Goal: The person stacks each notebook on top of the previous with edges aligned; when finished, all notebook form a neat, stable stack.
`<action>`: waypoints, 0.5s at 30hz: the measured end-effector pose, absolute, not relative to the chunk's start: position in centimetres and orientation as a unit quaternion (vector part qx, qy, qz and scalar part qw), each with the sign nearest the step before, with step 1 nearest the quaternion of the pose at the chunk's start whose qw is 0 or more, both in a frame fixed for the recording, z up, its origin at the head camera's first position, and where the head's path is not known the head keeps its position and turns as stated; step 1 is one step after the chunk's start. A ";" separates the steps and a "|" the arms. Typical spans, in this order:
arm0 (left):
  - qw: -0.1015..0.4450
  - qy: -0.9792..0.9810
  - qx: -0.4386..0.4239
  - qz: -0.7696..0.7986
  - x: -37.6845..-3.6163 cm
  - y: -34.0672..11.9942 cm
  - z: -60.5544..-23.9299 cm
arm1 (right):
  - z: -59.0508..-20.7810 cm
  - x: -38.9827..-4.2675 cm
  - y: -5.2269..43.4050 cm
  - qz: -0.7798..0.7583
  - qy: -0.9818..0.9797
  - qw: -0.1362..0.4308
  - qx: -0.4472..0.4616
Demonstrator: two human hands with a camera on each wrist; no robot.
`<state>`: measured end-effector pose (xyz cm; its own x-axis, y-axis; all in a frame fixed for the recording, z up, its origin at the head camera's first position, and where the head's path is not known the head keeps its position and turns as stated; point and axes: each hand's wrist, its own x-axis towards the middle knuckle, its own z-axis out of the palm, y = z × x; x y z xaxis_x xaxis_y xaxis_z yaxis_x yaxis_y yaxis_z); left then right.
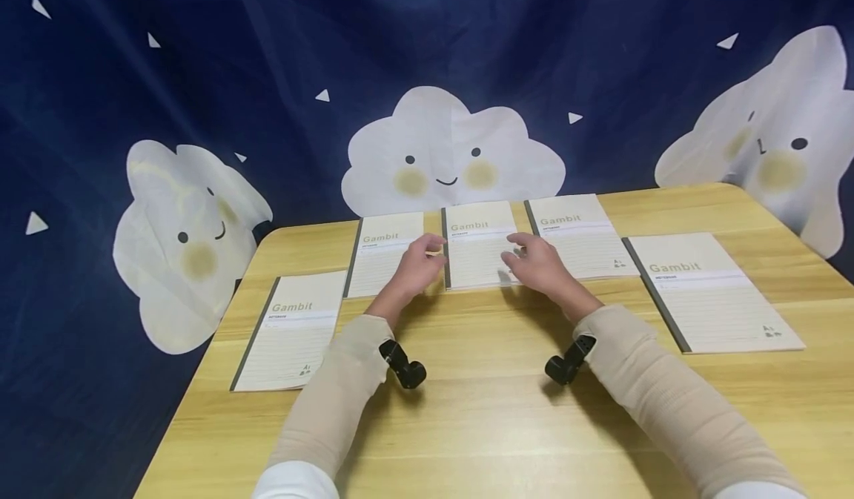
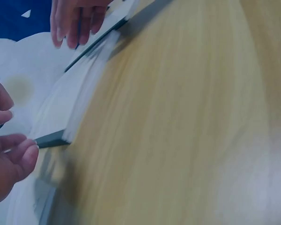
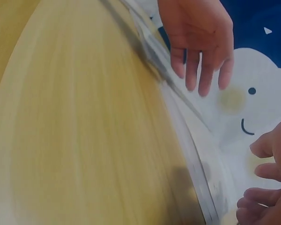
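Five cream "Gambit" notebooks lie in an arc on the wooden table. My left hand hovers at the left edge of the middle notebook, with relaxed fingers. My right hand hovers over that notebook's right edge, fingers loosely spread. Neither hand holds anything. In the left wrist view my left hand is loosely curled beside the notebook's dark spine corner, and the right hand shows at the top. The right wrist view has my right hand at the lower right and the left hand opposite it.
The other notebooks lie at the near left, back left, back right and far right. A dark blue cloth with white cloud faces hangs behind the table. Bare wood lies between me and the notebooks.
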<state>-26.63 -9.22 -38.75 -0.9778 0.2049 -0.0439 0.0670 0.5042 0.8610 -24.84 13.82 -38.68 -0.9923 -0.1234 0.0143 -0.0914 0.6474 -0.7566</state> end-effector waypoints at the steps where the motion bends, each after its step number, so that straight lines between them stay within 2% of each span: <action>1: 0.061 0.862 0.075 0.497 -26.8 -9.6 -38.6 | -38.6 -24.8 13.6 -0.426 0.903 0.021 -0.056; 8: -0.007 0.863 0.027 0.504 -27.4 -14.7 -37.7 | -38.3 -24.9 11.4 -0.512 0.857 0.046 -0.034; 15: -0.023 0.897 -0.034 0.441 -26.8 -22.1 -36.8 | -38.3 -24.8 8.3 -0.663 0.737 0.132 -0.012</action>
<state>-26.80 -22.06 -36.82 -0.9967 -0.0809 0.0114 -0.0404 0.6091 0.7920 -24.77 8.29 -38.35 -0.9646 -0.1934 -0.1791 0.1577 0.1213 -0.9800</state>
